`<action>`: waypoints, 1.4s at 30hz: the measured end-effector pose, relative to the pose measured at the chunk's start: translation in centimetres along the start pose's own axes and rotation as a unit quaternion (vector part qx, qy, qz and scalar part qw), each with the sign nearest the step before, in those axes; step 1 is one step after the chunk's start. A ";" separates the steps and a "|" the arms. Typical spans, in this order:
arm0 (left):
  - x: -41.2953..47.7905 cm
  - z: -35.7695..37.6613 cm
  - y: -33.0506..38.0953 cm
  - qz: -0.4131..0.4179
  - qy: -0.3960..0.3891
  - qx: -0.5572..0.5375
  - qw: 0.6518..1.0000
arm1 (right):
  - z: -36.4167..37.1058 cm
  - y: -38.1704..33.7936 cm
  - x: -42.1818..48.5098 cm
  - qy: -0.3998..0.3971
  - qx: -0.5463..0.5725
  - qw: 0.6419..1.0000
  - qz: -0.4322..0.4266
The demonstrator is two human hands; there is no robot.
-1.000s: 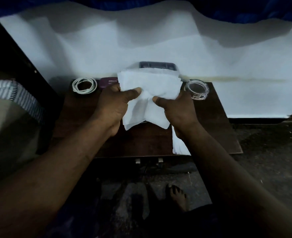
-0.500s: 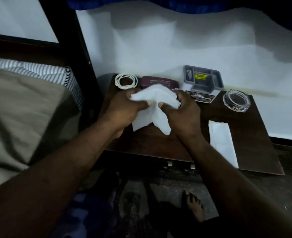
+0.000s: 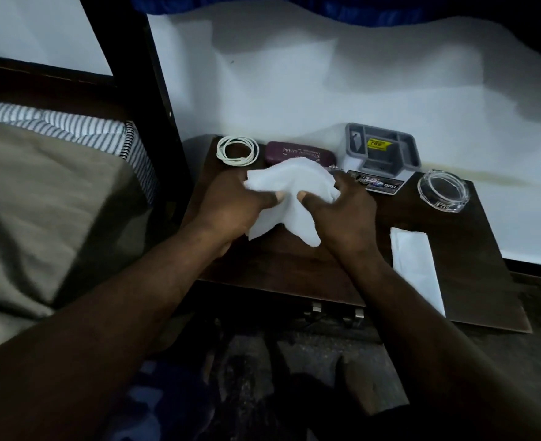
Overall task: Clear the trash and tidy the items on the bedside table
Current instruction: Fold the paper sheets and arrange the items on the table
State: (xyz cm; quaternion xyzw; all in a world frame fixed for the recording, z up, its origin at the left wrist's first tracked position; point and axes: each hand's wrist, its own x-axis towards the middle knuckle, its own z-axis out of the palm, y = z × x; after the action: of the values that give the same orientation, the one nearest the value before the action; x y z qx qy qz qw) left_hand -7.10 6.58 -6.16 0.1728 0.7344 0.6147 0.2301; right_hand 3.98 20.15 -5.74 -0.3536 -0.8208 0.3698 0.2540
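mid-frame, left hand (image 3: 231,208) & right hand (image 3: 339,211) both pinch the white tissue (image 3: 289,189), thumbs clamped on it, prob bunching it as trash above the bedside table (image 3: 294,265).

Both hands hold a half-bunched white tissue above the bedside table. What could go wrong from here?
1. The right forearm passes over the folded white sheet near the table's front edge; pulling back may sweep it off.
2. The tissue, gripped by the left hand and right hand, is only partly bunched; its loose tail might slip free when carried.
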 end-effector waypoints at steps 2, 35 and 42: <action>-0.1 0.1 -0.6 -0.023 0.000 -0.004 1.000 | -0.1 0.3 0.0 -0.010 -0.003 1.000 0.014; 0.3 2.4 2.8 -0.024 -0.135 -0.174 0.975 | -4.5 0.3 1.6 -0.035 0.254 0.963 0.081; 0.0 5.3 3.6 -0.096 -0.167 -0.212 0.958 | -6.8 1.8 2.1 -0.038 0.381 0.910 0.157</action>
State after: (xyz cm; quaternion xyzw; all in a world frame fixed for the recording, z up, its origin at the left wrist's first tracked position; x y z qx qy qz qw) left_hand -4.29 11.61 -3.40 0.1489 0.5511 0.6937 0.4392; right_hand 8.00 25.57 -2.76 -0.3396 -0.5602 0.7029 0.2769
